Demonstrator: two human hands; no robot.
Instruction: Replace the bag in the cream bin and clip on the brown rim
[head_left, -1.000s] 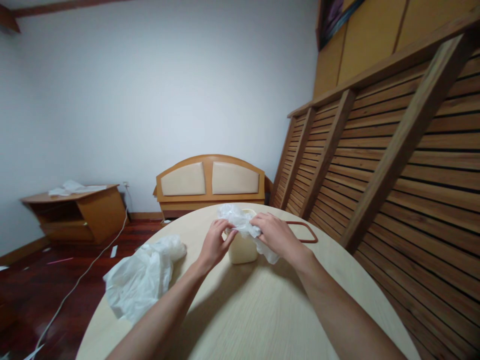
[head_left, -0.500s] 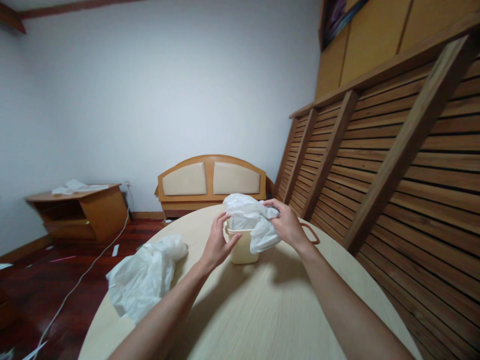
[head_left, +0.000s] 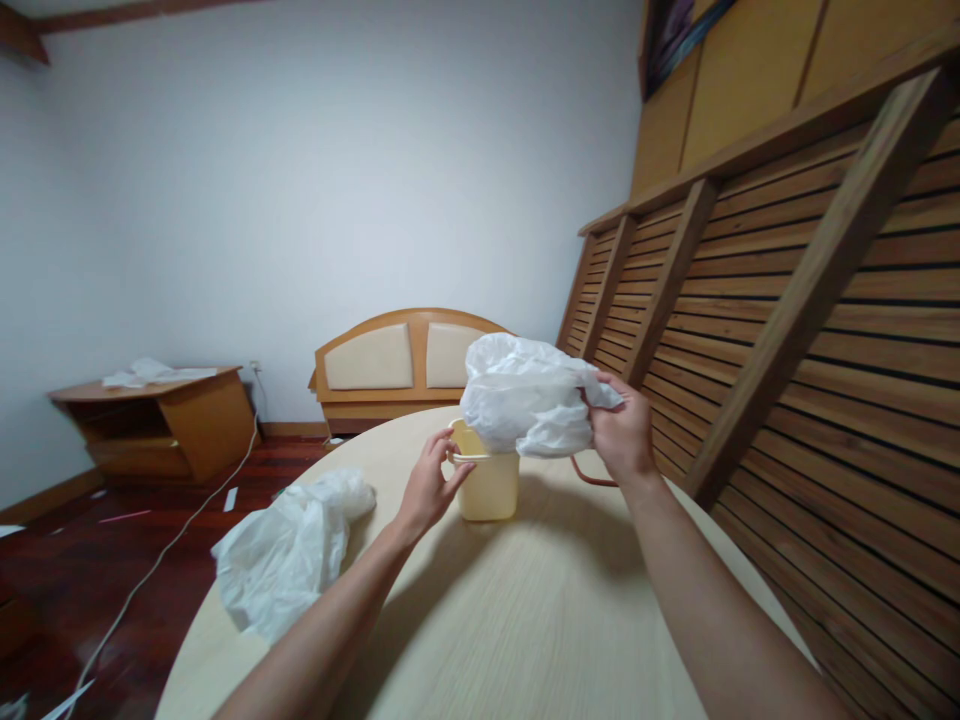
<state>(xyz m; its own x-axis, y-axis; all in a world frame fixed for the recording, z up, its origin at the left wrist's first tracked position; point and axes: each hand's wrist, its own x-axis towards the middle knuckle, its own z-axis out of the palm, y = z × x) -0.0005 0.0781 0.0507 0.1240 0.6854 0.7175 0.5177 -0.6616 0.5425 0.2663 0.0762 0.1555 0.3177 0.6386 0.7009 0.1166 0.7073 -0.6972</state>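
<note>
A pale yellow plastic bin (head_left: 489, 492) stands upright on the round table (head_left: 525, 620). My left hand (head_left: 433, 482) grips its rim on the left side, thumb outside and fingers at the edge. Above the bin's opening is a crumpled white plastic bag (head_left: 525, 390), bunched up and full of folds. My right hand (head_left: 621, 428) pinches the bag at its right end, clear of the table. The bag's lower part hides some of the bin's rim, and I cannot tell whether they touch.
Another crumpled white plastic bag (head_left: 292, 555) lies on the table's left side. Behind the bin, a brown curved handle or loop (head_left: 592, 482) shows. A headboard (head_left: 367, 360) stands by the wall, slatted wooden panels (head_left: 750, 300) lean at right, and a low cabinet (head_left: 172, 430) stands at left.
My right hand has pulled the white bag up and to the right, uncovering more of the bin. My left hand stays at the rim.
</note>
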